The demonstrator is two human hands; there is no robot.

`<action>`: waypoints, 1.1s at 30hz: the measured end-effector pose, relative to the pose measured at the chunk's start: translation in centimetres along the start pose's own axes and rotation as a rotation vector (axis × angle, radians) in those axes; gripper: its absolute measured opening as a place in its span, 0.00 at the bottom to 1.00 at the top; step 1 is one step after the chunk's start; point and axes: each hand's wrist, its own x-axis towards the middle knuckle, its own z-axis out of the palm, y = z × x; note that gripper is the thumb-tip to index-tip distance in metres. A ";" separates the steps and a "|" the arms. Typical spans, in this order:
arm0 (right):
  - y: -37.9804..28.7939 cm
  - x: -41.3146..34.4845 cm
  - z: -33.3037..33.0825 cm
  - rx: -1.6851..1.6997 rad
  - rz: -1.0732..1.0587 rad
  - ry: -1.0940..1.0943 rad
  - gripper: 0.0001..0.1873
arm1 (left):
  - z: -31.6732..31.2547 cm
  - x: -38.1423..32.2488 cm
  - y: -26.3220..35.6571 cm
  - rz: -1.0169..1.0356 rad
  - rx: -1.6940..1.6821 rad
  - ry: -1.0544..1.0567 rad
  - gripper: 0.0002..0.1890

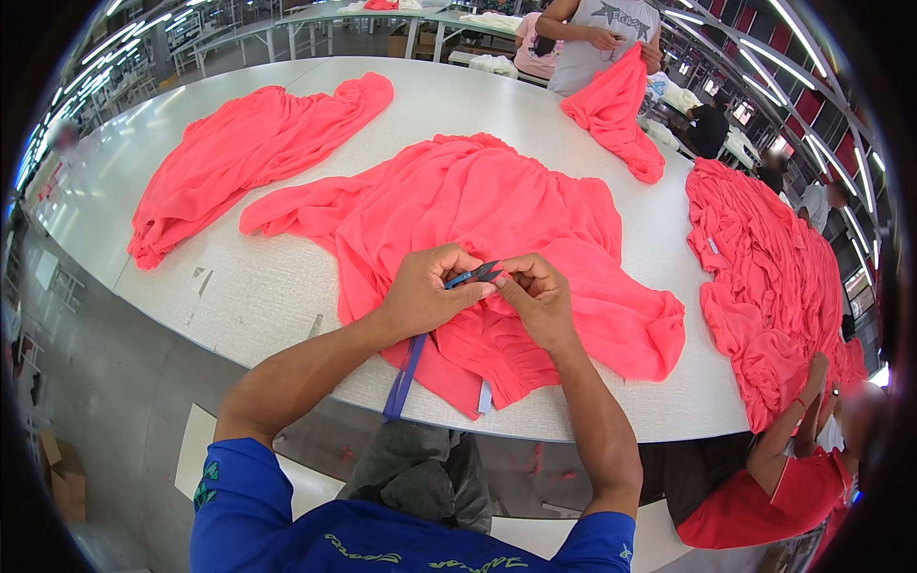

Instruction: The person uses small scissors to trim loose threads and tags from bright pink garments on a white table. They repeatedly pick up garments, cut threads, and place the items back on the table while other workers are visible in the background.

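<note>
My left hand (pixel 430 286) grips a pair of thread snips (pixel 467 277) with a blue handle, and its dark blades point to the right. Close beside the blades, my right hand (pixel 537 297) pinches a small bit of coral-pink fabric between thumb and finger. Both hands are over a coral-pink gathered garment (pixel 458 193) spread on the white table. At the near edge of the garment a small white label (pixel 485 397) sticks out. A purple ribbon (pixel 407 376) runs from below my left wrist to the table edge; its upper end is hidden.
Another coral garment (pixel 243 161) lies at the left of the white table (pixel 286 301). A large pile of coral garments (pixel 766 286) covers the right end. Across the table a person (pixel 594 43) holds up a coral garment (pixel 616 114). A person in red (pixel 774 494) sits at right.
</note>
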 end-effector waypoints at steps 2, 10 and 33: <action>0.2 0.0 0.0 -0.022 0.004 0.004 0.07 | 0.0 0.0 -0.1 -0.014 -0.007 0.000 0.09; 0.5 -0.1 -0.2 -0.077 0.011 0.026 0.07 | 0.0 0.0 0.6 -0.007 0.013 -0.002 0.07; -0.9 -0.3 0.6 -0.503 -0.327 0.023 0.11 | -0.2 0.1 1.3 0.065 0.154 0.003 0.10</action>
